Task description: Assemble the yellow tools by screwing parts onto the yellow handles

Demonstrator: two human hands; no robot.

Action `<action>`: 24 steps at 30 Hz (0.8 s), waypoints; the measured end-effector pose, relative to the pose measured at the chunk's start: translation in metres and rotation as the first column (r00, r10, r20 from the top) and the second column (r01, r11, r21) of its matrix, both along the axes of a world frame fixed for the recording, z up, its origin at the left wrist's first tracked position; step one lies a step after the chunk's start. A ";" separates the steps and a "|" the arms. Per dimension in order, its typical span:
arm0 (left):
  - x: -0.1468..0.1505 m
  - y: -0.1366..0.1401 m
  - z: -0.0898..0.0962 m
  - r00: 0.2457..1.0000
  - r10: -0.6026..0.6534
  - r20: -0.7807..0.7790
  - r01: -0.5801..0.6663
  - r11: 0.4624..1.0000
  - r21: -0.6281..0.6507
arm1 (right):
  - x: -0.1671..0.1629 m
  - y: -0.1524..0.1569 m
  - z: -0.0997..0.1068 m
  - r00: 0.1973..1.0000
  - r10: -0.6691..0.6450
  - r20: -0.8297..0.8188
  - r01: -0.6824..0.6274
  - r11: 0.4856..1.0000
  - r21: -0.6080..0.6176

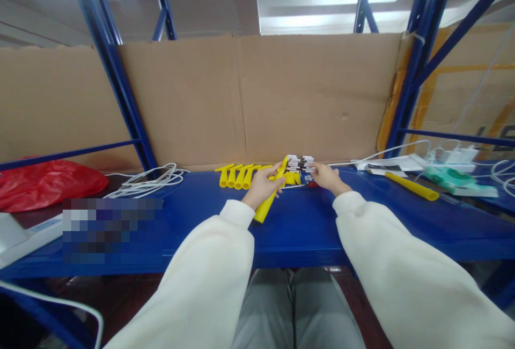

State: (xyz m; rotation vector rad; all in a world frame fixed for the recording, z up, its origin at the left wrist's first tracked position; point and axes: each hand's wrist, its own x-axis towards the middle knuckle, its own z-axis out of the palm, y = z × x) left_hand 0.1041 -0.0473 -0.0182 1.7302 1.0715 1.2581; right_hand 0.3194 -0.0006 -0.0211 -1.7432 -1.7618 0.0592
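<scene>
My left hand point(262, 184) is wrapped around a yellow tapered plastic tube point(265, 210). Its wide hollow end slants down toward me, and its thin end points at the cardboard. At the back of the blue shelf, the fingers of my right hand point(326, 176) are closed at the right edge of a stack of small white-and-dark pieces point(296, 163). Whatever is between those fingertips is too small to make out. Just below the stack lies a bunch of small yellow pieces point(292, 178). Several matching yellow tubes with crossbars point(238, 178) lie side by side left of my left hand.
A cardboard sheet point(261, 97) closes off the back of the blue shelf point(298, 231). On the left are a red plastic bag point(48, 183) and coiled white cable point(148, 182). Another yellow tube point(414, 186), a green-and-white packet point(450, 178) and cables lie on the right.
</scene>
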 end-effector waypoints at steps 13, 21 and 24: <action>-0.008 -0.007 0.016 0.933 0.069 0.354 0.069 0.929 -0.365 | 0.011 0.018 -0.005 0.985 -0.055 0.166 0.088 0.977 -0.196; -0.010 -0.008 0.021 0.945 0.115 0.308 0.028 0.905 -0.425 | 0.013 0.025 -0.008 0.985 -0.059 0.164 0.096 0.968 -0.232; -0.010 -0.008 0.021 0.949 0.095 0.301 0.036 0.915 -0.402 | 0.013 0.028 -0.008 0.985 -0.053 0.165 0.092 0.968 -0.234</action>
